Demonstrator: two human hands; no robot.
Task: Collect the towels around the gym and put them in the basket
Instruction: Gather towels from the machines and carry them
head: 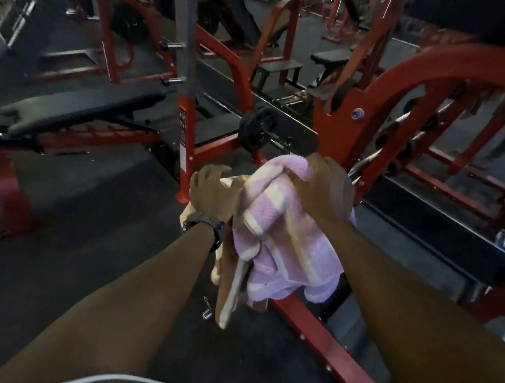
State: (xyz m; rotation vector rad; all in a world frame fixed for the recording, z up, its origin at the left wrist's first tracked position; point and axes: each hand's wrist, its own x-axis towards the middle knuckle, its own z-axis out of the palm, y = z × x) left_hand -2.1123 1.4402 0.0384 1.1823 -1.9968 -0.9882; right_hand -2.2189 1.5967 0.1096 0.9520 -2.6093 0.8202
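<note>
My right hand [322,187] grips the top of a pink towel with cream stripes [282,246], which hangs bunched in front of me. My left hand [212,192], with a black watch on the wrist, holds a tan and cream towel [228,294] that droops beside and under the pink one. Both towels hang above the dark floor, touching each other. No basket is in view.
A red machine frame [382,118] stands right behind the towels, with its base rail [330,346] running toward me on the right. A black bench [72,109] sits at the left, with a red upright post [186,124] and a weight plate [258,127] nearby. Dark floor [78,232] lies at lower left.
</note>
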